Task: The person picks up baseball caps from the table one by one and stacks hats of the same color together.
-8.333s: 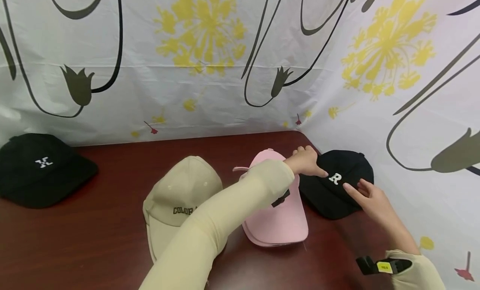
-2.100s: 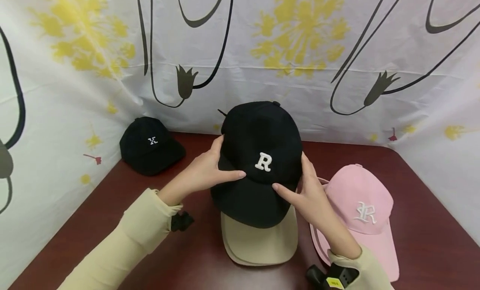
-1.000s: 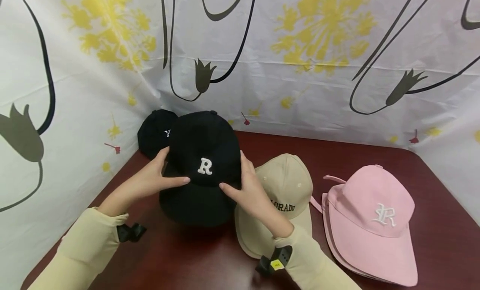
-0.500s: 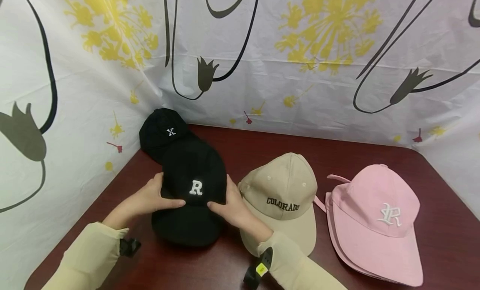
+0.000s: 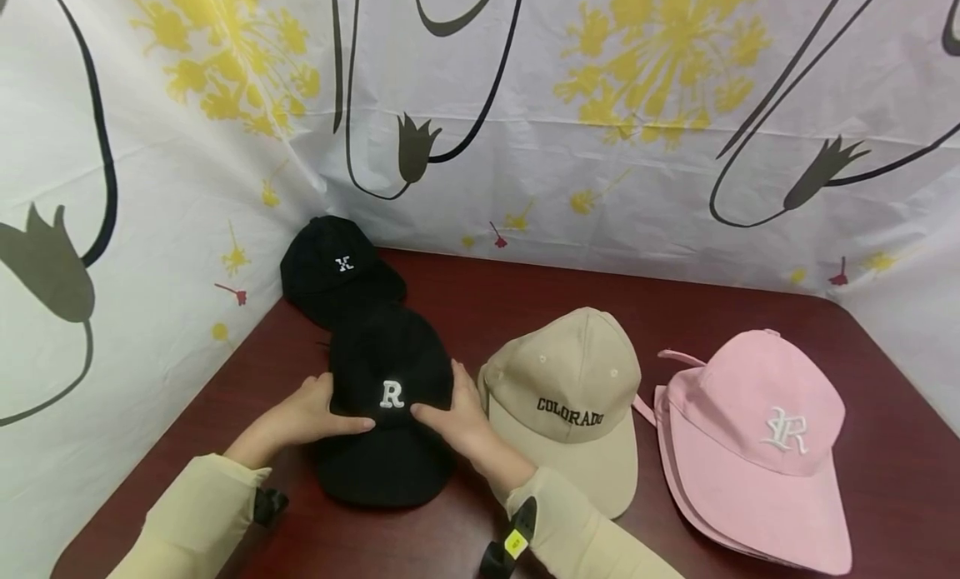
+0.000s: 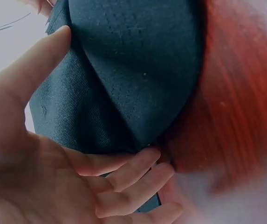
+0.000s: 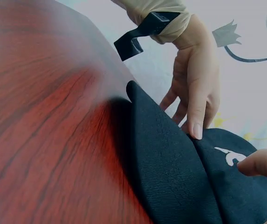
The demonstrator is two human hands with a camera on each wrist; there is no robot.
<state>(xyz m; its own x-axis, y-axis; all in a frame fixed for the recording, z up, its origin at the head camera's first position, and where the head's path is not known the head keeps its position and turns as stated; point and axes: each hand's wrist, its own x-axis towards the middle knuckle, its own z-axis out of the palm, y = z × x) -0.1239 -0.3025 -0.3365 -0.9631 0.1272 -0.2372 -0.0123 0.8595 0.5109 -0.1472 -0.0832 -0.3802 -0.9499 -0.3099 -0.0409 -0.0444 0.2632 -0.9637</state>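
A black baseball cap with a white R on its front sits on the table, brim facing the person. My left hand grips its left side, thumb on the front near the brim seam and fingers along the edge; the left wrist view shows those fingertips curled at the lower edge. On the opposite side my right hand holds the cap, its thumb close to the letter and its other fingers mostly hidden behind. In the right wrist view the brim lies low over the table.
A second black cap stands in the far left corner, right behind the held one. To the right are a beige cap lettered COLORADO and pink caps, one over another. Patterned white cloth walls the dark red table.
The black R cap went from the far right, over the beige cap, to the left, then down and nearer the person. Both hands moved with it. The pink and beige caps stay on the table.
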